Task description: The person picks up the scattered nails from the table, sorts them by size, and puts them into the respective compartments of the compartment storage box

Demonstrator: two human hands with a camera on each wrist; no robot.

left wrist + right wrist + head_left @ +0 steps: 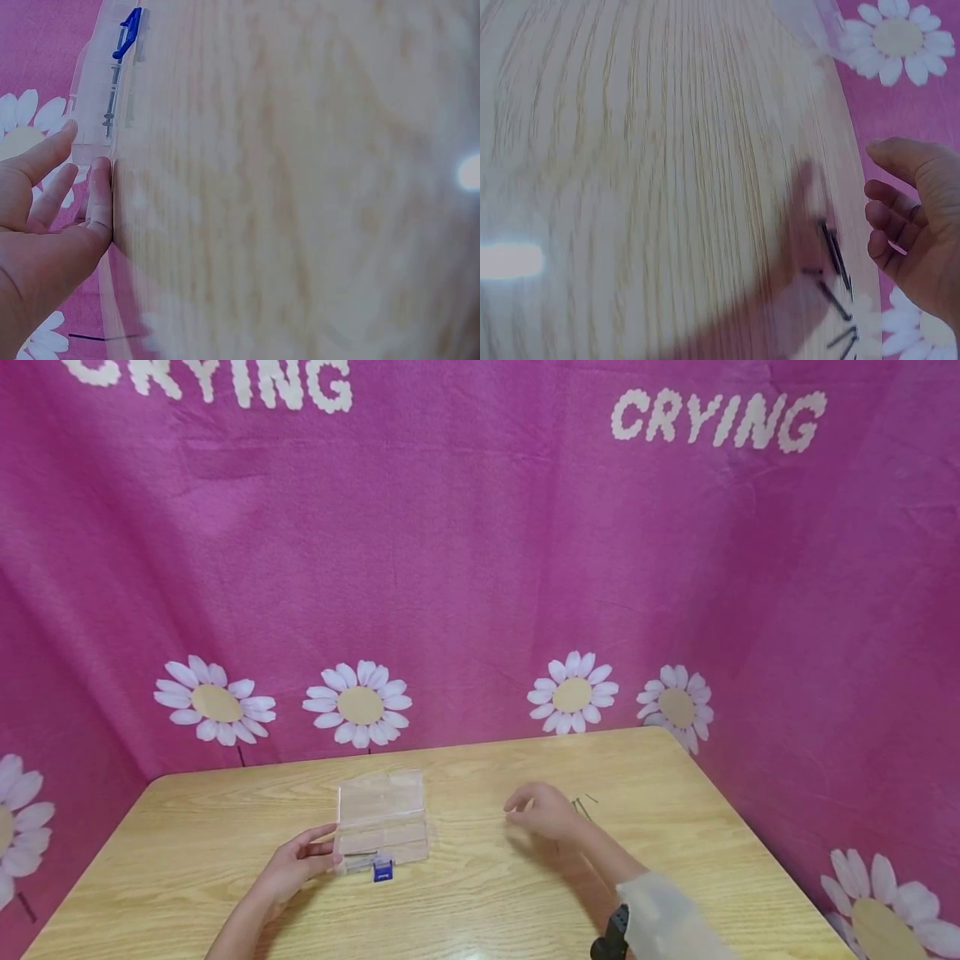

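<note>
A clear plastic compartment box [382,835] with a blue latch [383,870] lies on the table with its lid [380,795] raised or folded back. A few thin metal nails [362,853] are in its front left compartment. My left hand [296,867] is at the left side of the box, fingertips touching or very near its edge, fingers fairly straight. My right hand [547,812] hovers over the table to the right of the box, its fingers loosely bent and nothing visible in them. Several dark nails [836,255] lie scattered on the table beside and below it.
The wooden table [465,902] has its far edge against a pink curtain [480,568] printed with daisies and white letters. More of the curtain hangs along both sides. A black wrist device [611,935] is strapped at the right sleeve [667,918].
</note>
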